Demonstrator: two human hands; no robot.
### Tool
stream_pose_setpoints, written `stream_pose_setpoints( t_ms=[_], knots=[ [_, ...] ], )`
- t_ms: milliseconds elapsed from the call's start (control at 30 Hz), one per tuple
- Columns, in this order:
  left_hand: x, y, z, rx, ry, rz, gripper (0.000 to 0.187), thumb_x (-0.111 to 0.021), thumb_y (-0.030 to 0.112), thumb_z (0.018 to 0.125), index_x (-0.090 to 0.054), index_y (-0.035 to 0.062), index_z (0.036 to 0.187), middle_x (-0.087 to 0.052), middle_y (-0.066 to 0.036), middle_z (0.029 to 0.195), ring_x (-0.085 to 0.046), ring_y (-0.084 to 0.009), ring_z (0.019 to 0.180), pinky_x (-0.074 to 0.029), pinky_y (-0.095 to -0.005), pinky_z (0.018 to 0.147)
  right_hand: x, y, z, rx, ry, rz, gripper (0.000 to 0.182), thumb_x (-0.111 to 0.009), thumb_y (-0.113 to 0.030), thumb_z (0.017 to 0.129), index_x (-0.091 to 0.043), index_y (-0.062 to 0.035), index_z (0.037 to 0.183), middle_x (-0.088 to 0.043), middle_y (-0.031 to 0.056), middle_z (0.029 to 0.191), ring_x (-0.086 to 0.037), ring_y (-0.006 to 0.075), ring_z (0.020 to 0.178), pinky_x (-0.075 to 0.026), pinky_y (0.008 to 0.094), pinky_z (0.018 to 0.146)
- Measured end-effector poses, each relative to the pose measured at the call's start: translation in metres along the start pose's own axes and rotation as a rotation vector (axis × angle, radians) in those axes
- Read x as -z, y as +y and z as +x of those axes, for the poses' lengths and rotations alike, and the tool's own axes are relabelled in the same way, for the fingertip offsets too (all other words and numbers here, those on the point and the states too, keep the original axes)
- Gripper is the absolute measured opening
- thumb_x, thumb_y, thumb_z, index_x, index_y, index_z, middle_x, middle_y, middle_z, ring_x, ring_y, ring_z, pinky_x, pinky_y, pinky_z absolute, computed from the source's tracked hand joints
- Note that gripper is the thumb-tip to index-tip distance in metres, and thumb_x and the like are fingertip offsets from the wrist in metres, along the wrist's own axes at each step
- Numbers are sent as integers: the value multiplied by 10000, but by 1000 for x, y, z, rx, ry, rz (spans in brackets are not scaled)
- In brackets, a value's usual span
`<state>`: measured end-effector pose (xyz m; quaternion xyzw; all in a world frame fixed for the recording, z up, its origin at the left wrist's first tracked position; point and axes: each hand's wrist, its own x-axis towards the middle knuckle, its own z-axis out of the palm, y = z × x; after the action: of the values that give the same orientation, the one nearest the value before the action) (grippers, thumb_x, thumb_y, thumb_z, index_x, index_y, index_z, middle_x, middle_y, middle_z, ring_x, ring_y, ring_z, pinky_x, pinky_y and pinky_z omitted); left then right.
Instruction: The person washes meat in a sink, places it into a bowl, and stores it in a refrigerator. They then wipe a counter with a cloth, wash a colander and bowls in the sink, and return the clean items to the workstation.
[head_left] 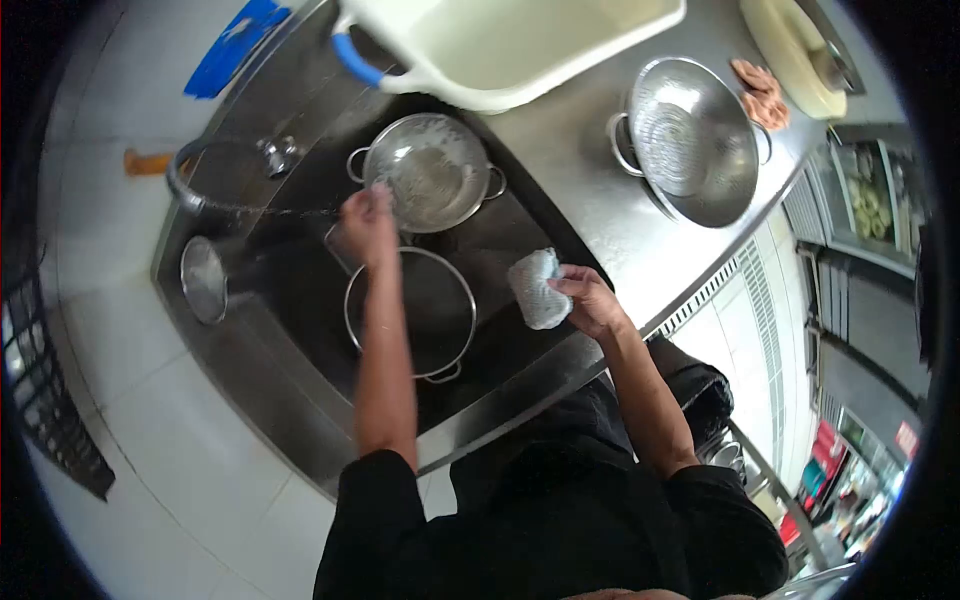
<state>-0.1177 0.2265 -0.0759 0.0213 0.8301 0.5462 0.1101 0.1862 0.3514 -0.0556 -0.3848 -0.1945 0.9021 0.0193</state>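
My right hand (588, 297) pinches a pale, folded scrubbing cloth (539, 289) over the right side of the dark sink (510, 235). Blurred by motion, my left hand (368, 225) is at the left edge of a metal colander (430, 172) with two loop handles; whether it grips the rim cannot be made out. Below that hand, a round pot (412, 315) with a shiny rim stands in the sink, partly behind my left forearm. Water runs from the curved faucet (190, 190) toward my left hand.
A second colander (695, 140) sits on the steel counter (575, 150), beside a pinkish cloth (762, 95). A large white basin (510, 95) with a blue-wrapped handle is at the top. A round strainer (204, 280) leans at the sink's left edge.
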Motion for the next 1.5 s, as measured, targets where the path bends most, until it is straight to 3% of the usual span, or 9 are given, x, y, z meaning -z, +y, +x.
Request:
stream_pose_setpoints(
  t_ms=[100,200,433,700,800,933,1033,1200,1500],
  knots=[
    [-60,101,-84,-303,-305,-75,304,-671,302,850,-686,2,893,-656,-125,997,-611,-226,955,-471,-343,866,-4,1,-2,-3,-18,5,161,-622,-57,852,-635,4,1001,-676,76,913,-659,180,812,-521,319,792],
    [-142,167,-115,-81,-644,-25,830,-697,564,716,-495,-62,1223,-627,-249,1049,-603,-287,1051,-463,-377,902,8,4,-4,12,-77,-18,303,-582,-99,772,-607,8,1054,-656,96,977,-637,197,866,-511,344,808],
    [-242,152,-109,-213,-760,193,278,-649,121,684,-675,-55,897,-656,-258,939,-644,-370,958,-523,-414,850,22,10,-27,140,45,-53,448,-566,-157,679,-561,0,1098,-628,135,1010,-625,280,889,-522,406,799],
    [-10,129,-105,176,-744,-217,192,-649,94,724,-653,-41,860,-656,-144,733,-659,-218,646,-530,-350,589,-19,-6,-30,-164,-203,-47,553,-574,-300,792,-479,-20,1259,-565,207,1179,-592,350,991,-491,484,860],
    [103,73,-121,68,-539,-154,293,-649,98,755,-643,-28,1020,-661,-98,782,-625,-148,666,-521,-335,616,12,3,20,254,-196,-126,540,-512,-353,880,-450,-33,1310,-544,168,1244,-493,314,1182,-400,437,1007],
    [257,3,-189,451,-49,-317,333,-603,27,765,-603,-41,1091,-652,-121,860,-663,-185,710,-559,-304,553,-112,-33,104,26,-280,-288,504,-455,-346,913,-460,4,1275,-561,161,1187,-564,305,1066,-489,442,886],
    [290,-1,-222,512,243,-409,320,-595,14,765,-589,-57,1076,-646,-129,884,-669,-208,746,-582,-313,591,-284,-12,142,174,-364,-604,414,-498,-221,880,-506,21,1216,-598,134,1107,-590,276,1004,-506,392,813],
    [294,-17,-247,564,418,-548,292,-595,19,774,-593,-71,1052,-654,-138,904,-667,-207,726,-582,-309,569,-505,103,228,1252,-725,-2040,368,-584,-239,829,-620,-8,1113,-644,217,1065,-628,329,987,-481,420,892],
    [271,-29,-229,666,354,-729,279,-618,20,764,-606,-62,1031,-648,-112,914,-652,-178,747,-591,-306,536,-549,188,280,1213,-724,-2648,273,-564,-98,808,-653,-13,1051,-679,189,960,-661,355,937,-532,475,844]
  ],
)
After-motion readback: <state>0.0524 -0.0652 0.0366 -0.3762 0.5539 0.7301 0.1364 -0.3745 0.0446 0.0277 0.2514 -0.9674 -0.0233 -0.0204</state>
